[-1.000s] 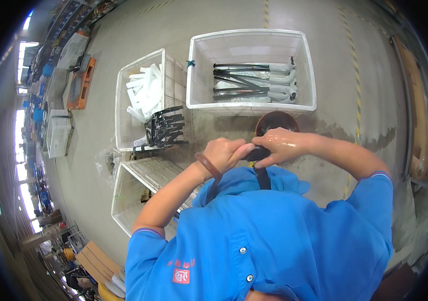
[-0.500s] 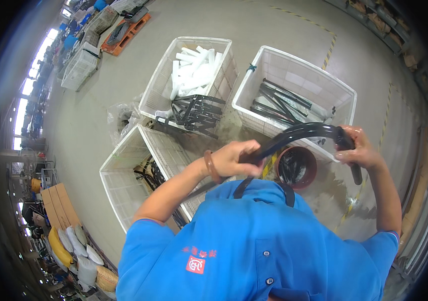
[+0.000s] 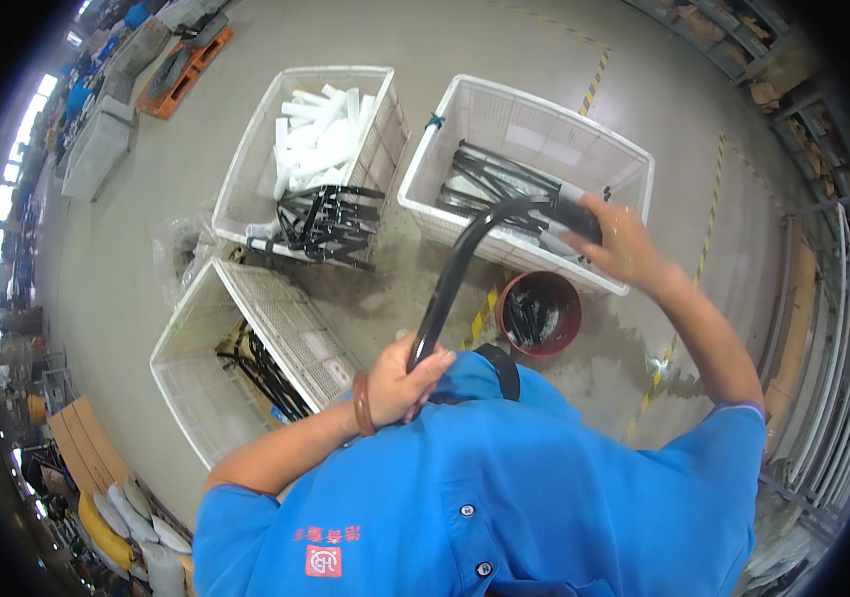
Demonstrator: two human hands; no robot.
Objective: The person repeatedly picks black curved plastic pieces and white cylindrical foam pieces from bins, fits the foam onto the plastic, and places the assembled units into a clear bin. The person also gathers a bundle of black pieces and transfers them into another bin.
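A glossy black bent tube point(image 3: 455, 261) arches in front of my chest. My left hand point(image 3: 403, 383) is closed around its lower left end, near my shirt; a brown bangle point(image 3: 361, 403) circles that wrist. At the upper right end of the tube is a thicker black sleeve point(image 3: 572, 216). My right hand point(image 3: 626, 244), slightly blurred, is closed on this sleeve, thumb below and fingers above. Under the tube stands a reddish-brown bucket point(image 3: 574, 333) holding several short black pieces in what looks like liquid.
One white crate point(image 3: 400, 114) holds white tubes, with black bent tubes lying across its near corner. Long black tubes lie in the white crate point(image 3: 639, 149) to its right. A third crate point(image 3: 285, 323) at left is tipped over with black parts inside. The floor near the bucket looks wet.
My left hand has moved down and closed around the tube's end. The tube has swung so that its left leg points down. My right hand has moved left and up with the sleeve.
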